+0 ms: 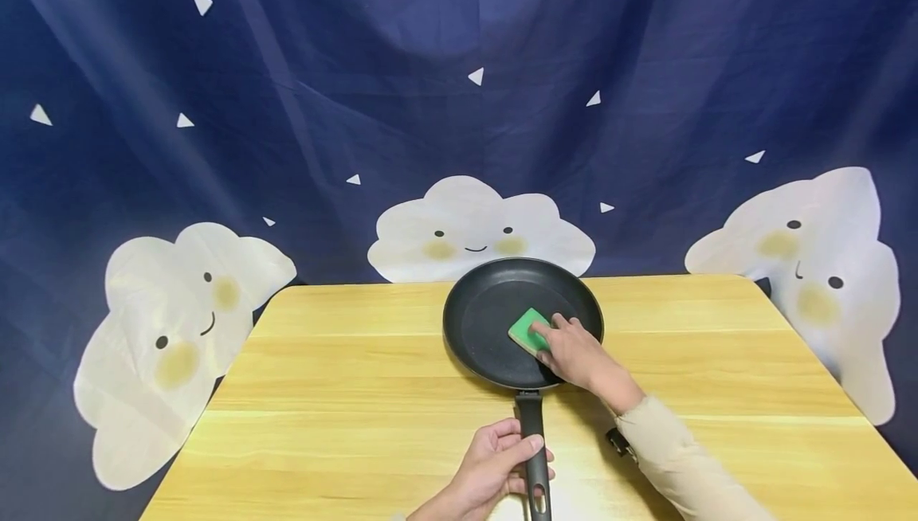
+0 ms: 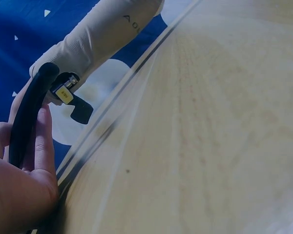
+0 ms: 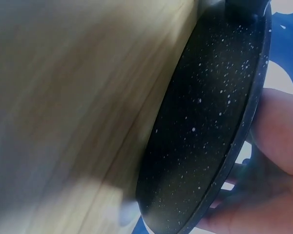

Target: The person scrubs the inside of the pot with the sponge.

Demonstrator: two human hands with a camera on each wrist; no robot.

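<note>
A black frying pan (image 1: 488, 322) is at the middle of the table, its handle (image 1: 531, 417) toward me. My left hand (image 1: 491, 461) grips that handle, thumb on top and fingers round the far side; the left wrist view shows the handle (image 2: 27, 114) in the palm. Inside the pan, my right hand (image 1: 577, 352) holds a green scouring sponge (image 1: 529, 328) against the cooking surface. In the right wrist view the pan's white-speckled outer side (image 3: 200, 126) hides the sponge, with part of the right hand (image 3: 278, 146) past the rim.
The pan stands on a light wooden table (image 1: 344, 393) with rounded back corners. Behind hangs a dark blue curtain (image 1: 402, 107) with white clouds and triangles. A small black device (image 1: 618, 443) is strapped at the right wrist, by the beige sleeve (image 1: 681, 457).
</note>
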